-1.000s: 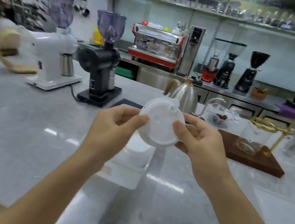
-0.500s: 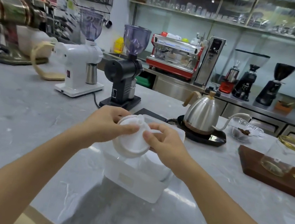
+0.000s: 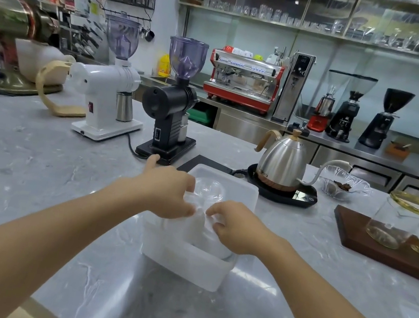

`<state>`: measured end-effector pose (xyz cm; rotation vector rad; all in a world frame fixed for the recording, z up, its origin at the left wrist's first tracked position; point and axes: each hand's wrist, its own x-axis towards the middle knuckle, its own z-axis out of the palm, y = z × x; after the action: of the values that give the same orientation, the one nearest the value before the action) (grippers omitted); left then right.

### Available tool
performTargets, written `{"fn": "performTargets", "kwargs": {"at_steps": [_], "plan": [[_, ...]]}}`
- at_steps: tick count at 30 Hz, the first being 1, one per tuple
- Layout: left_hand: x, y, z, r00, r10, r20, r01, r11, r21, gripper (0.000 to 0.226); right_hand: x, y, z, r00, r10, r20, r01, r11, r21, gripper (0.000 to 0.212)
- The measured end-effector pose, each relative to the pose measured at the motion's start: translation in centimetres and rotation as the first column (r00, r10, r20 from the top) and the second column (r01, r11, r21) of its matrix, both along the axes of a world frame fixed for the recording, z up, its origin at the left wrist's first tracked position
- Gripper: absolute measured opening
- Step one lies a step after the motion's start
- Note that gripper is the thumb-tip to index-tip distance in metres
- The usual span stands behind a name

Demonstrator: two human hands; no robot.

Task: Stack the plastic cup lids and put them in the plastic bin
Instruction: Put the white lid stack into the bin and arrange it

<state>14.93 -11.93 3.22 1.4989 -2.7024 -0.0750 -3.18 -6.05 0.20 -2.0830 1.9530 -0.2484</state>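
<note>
So both hands are down over the plastic bin (image 3: 185, 263) near the front of the bench (image 3: 34, 171). Left hand (image 3: 166, 193) and right hand (image 3: 235, 229) both have curled fingers pinching the white lid stack (image 3: 199, 229), which sits inside the bin already. Looks like the drop-off step; next is just letting go and lifting straight up. Bin walls are snug, open bench left, kettle (image 3: 283, 160) and black grinder (image 3: 169, 113) farther back.

On the grey counter (image 3: 23, 155) we saw a white grinder (image 3: 107, 97), a black grinder (image 3: 171, 113), a steel kettle (image 3: 282, 162) on its black base, a glass dish (image 3: 342, 184) and a carafe (image 3: 391, 225) on a wooden board (image 3: 370, 249). A red espresso machine (image 3: 243, 80) stood behind.
</note>
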Motion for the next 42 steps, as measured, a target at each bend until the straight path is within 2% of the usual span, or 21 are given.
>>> {"fn": "performTargets", "kwargs": {"at_steps": [9, 15, 19, 21, 23, 25, 27, 28, 30, 36, 42], "plan": [[-1.3, -0.5, 0.2, 0.934, -0.050, 0.354, 0.025, 0.997, 0.076, 0.047, -0.3, -0.2, -0.4, 0.999, -0.017, -0.046, 0.017, 1.000, 0.012, 0.040], [-1.3, -0.5, -0.9, 0.897, -0.043, 0.440, 0.035, 0.999, 0.025, 0.035, -0.3, -0.5, -0.9, 0.997, -0.030, -0.069, 0.030, 1.000, 0.006, 0.043], [-0.7, -0.7, -1.2, 0.912, -0.102, 0.397, 0.129, 0.991, -0.042, 0.051, -0.2, -0.6, -1.1, 0.996, -0.025, -0.087, 0.025, 1.000, -0.006, 0.043], [-0.6, -0.6, -1.0, 0.934, -0.161, 0.318, 0.195, 0.978, -0.078, 0.057, -0.2, -0.6, -1.2, 0.995, -0.026, -0.093, 0.025, 1.000, -0.010, 0.042], [-0.5, -0.6, -0.7, 0.951, -0.233, 0.205, 0.255, 0.963, -0.087, 0.051, -0.2, -0.6, -1.2, 0.995, -0.024, -0.099, 0.022, 1.000, -0.019, 0.041], [-0.6, -0.5, -0.5, 0.956, -0.288, 0.054, 0.289, 0.957, -0.015, 0.038, -0.1, -0.6, -1.2, 0.994, -0.018, -0.104, 0.015, 0.999, -0.029, 0.038], [-0.8, -0.1, -0.6, 0.957, -0.286, -0.047, 0.290, 0.948, 0.132, 0.040, -0.1, -0.5, -1.1, 0.994, -0.012, -0.109, 0.008, 0.999, -0.036, 0.038], [-1.0, 0.2, -0.7, 0.959, -0.280, -0.046, 0.284, 0.944, 0.171, 0.045, 0.0, -0.5, -1.1, 0.994, -0.009, -0.111, 0.005, 0.999, -0.037, 0.037], [-1.2, 0.7, -1.2, 0.963, -0.270, -0.002, 0.267, 0.951, 0.157, 0.051, 0.0, -0.5, -1.1, 0.993, -0.004, -0.117, 0.000, 0.999, -0.037, 0.035], [-2.0, 0.9, -1.9, 0.977, -0.209, 0.043, 0.203, 0.972, 0.118, 0.051, -0.1, -0.5, -0.9, 0.988, 0.021, -0.154, -0.026, 0.999, -0.032, 0.024], [-3.0, 1.2, -1.4, 0.979, -0.167, 0.115, 0.153, 0.980, 0.125, 0.056, 0.3, -0.5, -0.7, 0.980, 0.052, -0.194, -0.057, 0.998, -0.020, 0.026]]}}
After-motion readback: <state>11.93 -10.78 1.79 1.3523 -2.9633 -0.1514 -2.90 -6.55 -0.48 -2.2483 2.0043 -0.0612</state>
